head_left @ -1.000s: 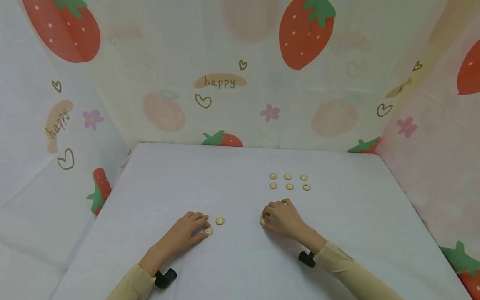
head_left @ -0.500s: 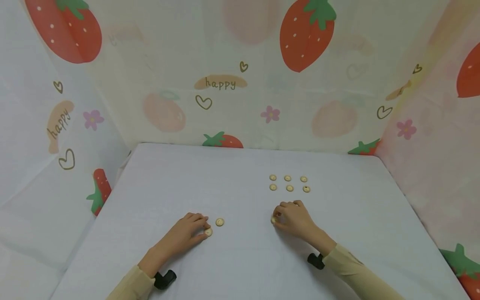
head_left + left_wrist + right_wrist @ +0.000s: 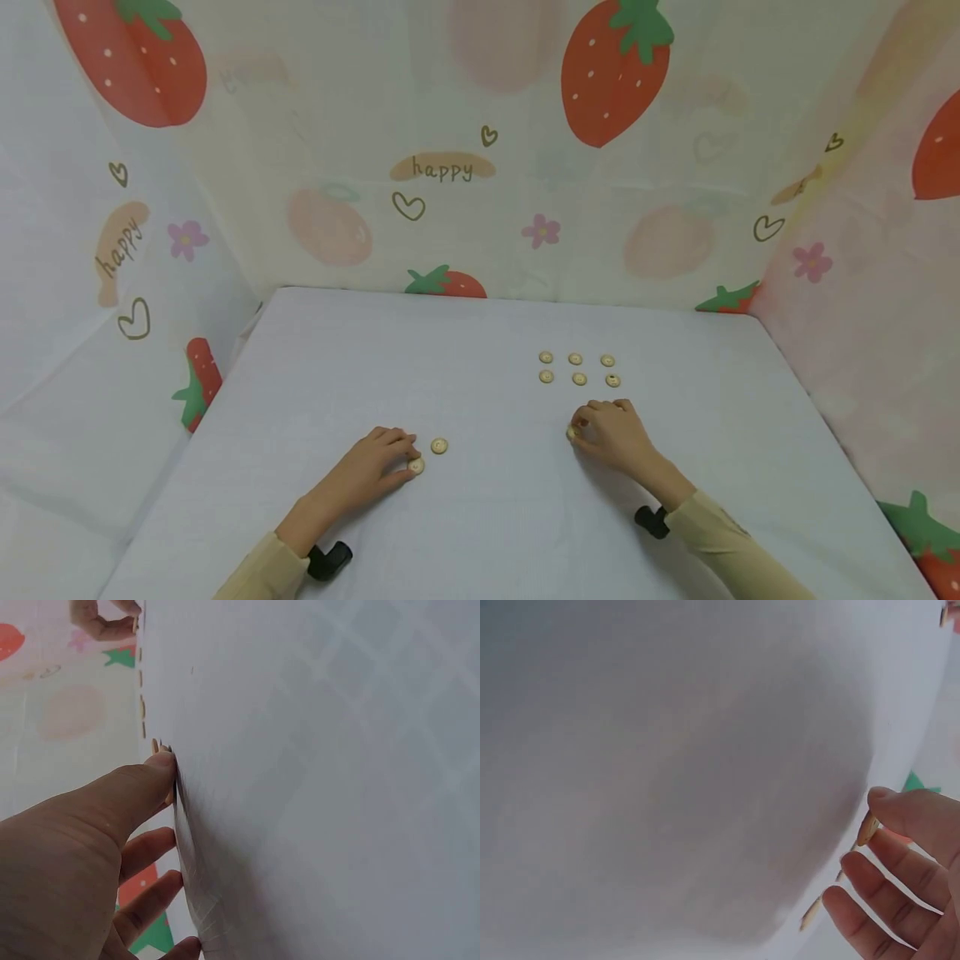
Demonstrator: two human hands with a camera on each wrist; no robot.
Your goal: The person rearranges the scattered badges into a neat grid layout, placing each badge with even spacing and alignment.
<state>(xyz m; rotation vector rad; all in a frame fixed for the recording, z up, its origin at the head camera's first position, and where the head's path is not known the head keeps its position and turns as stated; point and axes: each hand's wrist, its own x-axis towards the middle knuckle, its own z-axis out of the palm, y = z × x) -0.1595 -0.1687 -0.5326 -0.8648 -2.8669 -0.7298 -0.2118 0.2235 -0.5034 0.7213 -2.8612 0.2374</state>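
My right hand [image 3: 613, 434] pinches a round, pale wooden button [image 3: 868, 828] between thumb and fingertips, just in front of the rows of buttons. On the left, my other hand [image 3: 378, 463] holds a second wooden button [image 3: 416, 466] at the table surface, between thumb and forefinger; its remaining fingertips touch the cloth in the left wrist view. Close beyond those fingertips lies a loose button [image 3: 439, 446]. Farther back on the right, several matching buttons lie flat in two rows of three, including a near-row middle button [image 3: 580, 378].
A white cloth covers the table [image 3: 480, 517]. Fabric walls [image 3: 465, 100] printed with strawberries, hearts and flowers stand at the back and both sides. Each wrist carries a black camera, the left one [image 3: 330, 561] near the table's front.
My right hand has moved right and slightly away from me, carrying its button toward the rows. My left hand and its button stay in place.
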